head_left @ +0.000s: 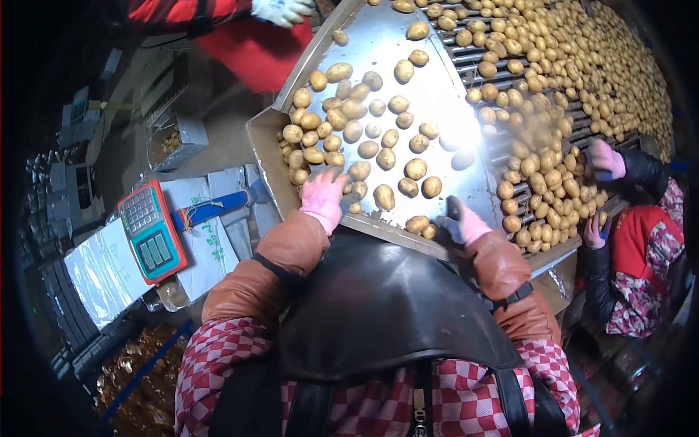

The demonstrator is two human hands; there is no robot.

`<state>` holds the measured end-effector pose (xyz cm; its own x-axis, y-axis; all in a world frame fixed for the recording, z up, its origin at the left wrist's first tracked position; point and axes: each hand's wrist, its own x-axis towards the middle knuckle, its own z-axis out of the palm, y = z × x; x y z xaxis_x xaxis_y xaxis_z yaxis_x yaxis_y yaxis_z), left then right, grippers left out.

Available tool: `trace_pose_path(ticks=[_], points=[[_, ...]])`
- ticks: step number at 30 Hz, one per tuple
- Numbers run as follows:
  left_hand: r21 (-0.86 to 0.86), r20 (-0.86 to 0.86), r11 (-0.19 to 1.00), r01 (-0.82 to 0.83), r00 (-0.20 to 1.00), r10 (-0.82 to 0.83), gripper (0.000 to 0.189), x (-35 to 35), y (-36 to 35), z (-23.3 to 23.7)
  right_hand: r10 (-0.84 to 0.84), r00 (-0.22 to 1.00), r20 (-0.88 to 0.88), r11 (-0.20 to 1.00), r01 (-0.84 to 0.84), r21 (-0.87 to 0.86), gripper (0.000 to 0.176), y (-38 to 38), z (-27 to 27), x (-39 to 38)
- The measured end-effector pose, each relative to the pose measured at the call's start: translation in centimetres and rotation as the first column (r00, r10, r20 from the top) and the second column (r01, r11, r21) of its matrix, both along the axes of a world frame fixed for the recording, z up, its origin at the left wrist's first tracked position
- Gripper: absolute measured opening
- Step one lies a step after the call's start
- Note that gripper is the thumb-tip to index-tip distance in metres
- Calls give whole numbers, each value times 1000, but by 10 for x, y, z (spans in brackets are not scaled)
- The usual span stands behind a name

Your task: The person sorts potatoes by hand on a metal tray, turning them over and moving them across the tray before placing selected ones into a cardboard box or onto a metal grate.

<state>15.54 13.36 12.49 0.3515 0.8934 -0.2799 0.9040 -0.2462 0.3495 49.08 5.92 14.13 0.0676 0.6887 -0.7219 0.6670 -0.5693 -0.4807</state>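
Note:
Many potatoes (pixel 416 169) lie spread over a shiny metal tray (pixel 437 87), bunched thickest at its left end. My left hand (pixel 325 193), in a pink glove with grey fingertips, rests at the near left part of the tray, fingers apart, beside the bunched potatoes; nothing shows in its grasp. At the tray's near edge is my right hand (pixel 463 222), in a matching glove, just right of two potatoes. Its fingers are partly turned away, and whether they hold anything cannot be made out.
Slatted rollers (pixel 466 54) loaded with potatoes run along the right. A co-worker's gloved hands (pixel 606 162) are at their near side; another person's white glove (pixel 282 10) is at the top. A red scale (pixel 153 231) stands left, near a cardboard box (pixel 191 138).

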Motion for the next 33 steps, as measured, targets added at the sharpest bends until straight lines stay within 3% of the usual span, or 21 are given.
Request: trace_pose_path(ticks=[2,3,6,8,10,11,12,14,16,17,18,20,21,23,24,26,28,29,31,32,33], points=[[10,-90,998,-63,994,63,45,5,8,-1,82,990,-118,996,-85,-19,67,15,-39,-19],[136,-73,990,-38,996,49,45,9,19,-5,97,969,-227,994,-107,-33,63,29,-45,-30],[399,-18,912,-100,993,117,42,23,82,-14,171,927,-333,970,-99,222,53,54,-40,-46],[381,89,885,-266,964,251,49,31,133,-6,106,979,-175,952,-49,301,49,80,-13,-43],[292,45,915,-278,960,277,53,50,163,0,-239,958,-155,861,283,423,53,100,-30,-16],[206,-10,936,-285,956,293,57,59,169,1,-267,949,167,788,116,605,61,112,-16,-7],[0,57,989,-146,988,146,65,61,167,-2,-237,941,240,830,69,553,67,117,-32,2],[163,-111,984,73,992,-55,62,66,134,-3,-147,939,310,900,-3,436,72,122,-47,5],[257,-3,954,153,988,-157,56,42,102,-8,-50,960,274,912,-69,405,70,113,-42,-19],[241,-53,955,175,984,-167,49,30,93,-12,-4,970,243,894,-105,437,67,105,-36,-36],[302,60,950,82,993,-104,45,28,89,-12,43,976,212,873,-139,468,65,98,-31,-52],[173,-10,983,-58,998,61,42,36,94,-3,101,970,-222,825,43,564,57,76,-33,-59],[290,84,957,13,996,-39,41,47,99,0,90,970,-228,823,56,565,57,70,-30,-60],[446,182,877,177,942,-283,37,77,113,8,25,827,-561,892,234,386,51,59,-22,-56],[355,327,906,230,878,-351,36,93,125,8,-119,745,-656,898,362,249,44,55,-9,-51],[137,329,958,251,901,-283,41,130,147,9,-435,597,-674,812,584,-7,44,51,0,-35],[170,64,949,264,959,-278,48,148,152,16,-470,573,-671,752,658,36,47,40,6,-18],[167,66,953,255,961,-268,48,138,143,8,-488,571,-660,736,675,40,46,33,4,-10],[308,43,846,435,882,-469,55,101,113,-8,-490,603,-629,731,678,80,46,18,1,6],[199,135,902,383,901,-412,57,82,100,-3,-481,615,-625,733,673,98,47,10,0,13],[199,108,904,379,908,-405,60,58,86,0,-497,622,-605,736,671,86,48,2,-1,19]])
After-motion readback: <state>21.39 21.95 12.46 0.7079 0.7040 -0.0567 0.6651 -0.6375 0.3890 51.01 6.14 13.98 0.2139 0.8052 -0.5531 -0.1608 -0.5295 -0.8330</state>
